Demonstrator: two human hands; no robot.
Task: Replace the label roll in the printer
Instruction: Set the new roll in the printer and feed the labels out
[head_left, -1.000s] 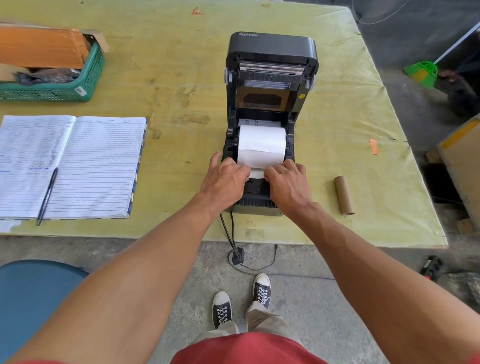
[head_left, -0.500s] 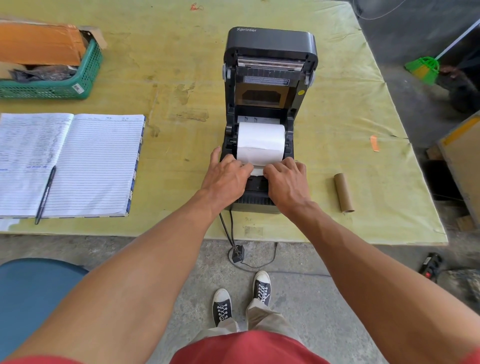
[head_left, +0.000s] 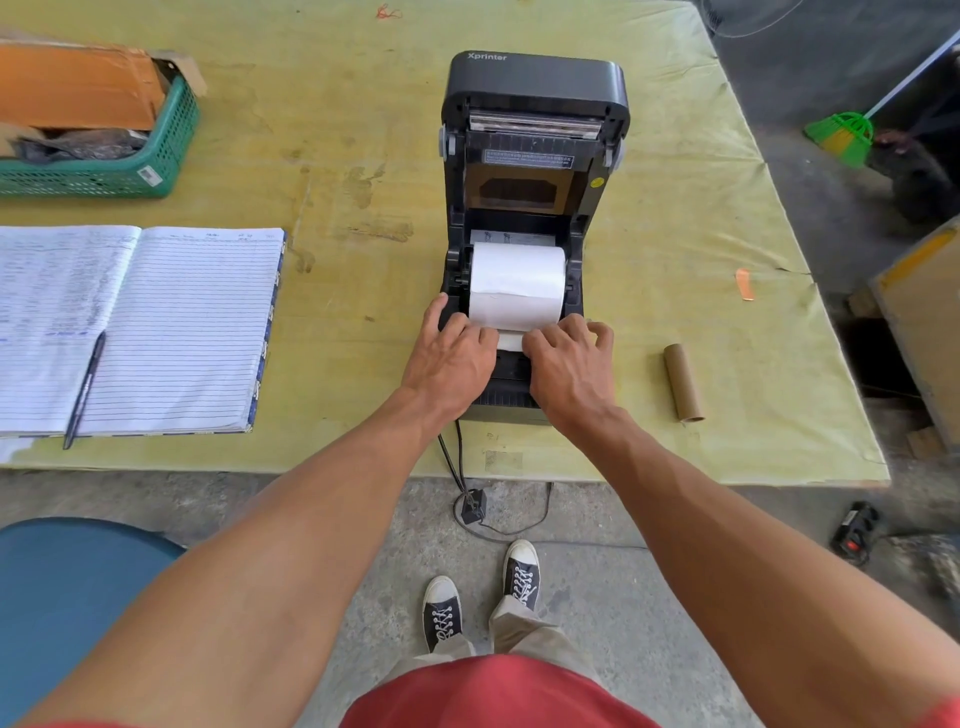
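A black label printer (head_left: 535, 83) stands on the table with its lid raised upright. A full white label roll (head_left: 517, 283) sits in its bay. The loose paper end (head_left: 510, 342) comes off the roll toward the front. My left hand (head_left: 449, 361) and my right hand (head_left: 569, 366) rest on the printer's front, fingers curled over the paper end on each side of it. The fingertips hide where the paper meets the front. An empty brown cardboard core (head_left: 683, 382) lies on the table right of the printer.
An open lined notebook (head_left: 171, 322) with a pen (head_left: 83, 389) lies at the left. A green basket (head_left: 130, 171) holding a cardboard box stands at the back left. The printer's cables (head_left: 457, 462) hang over the table's front edge to an adapter on the floor. A blue stool (head_left: 62, 587) stands lower left.
Both hands stay on the paper end at the printer's front, with only slight finger shifts. The roll and the lid have not moved.
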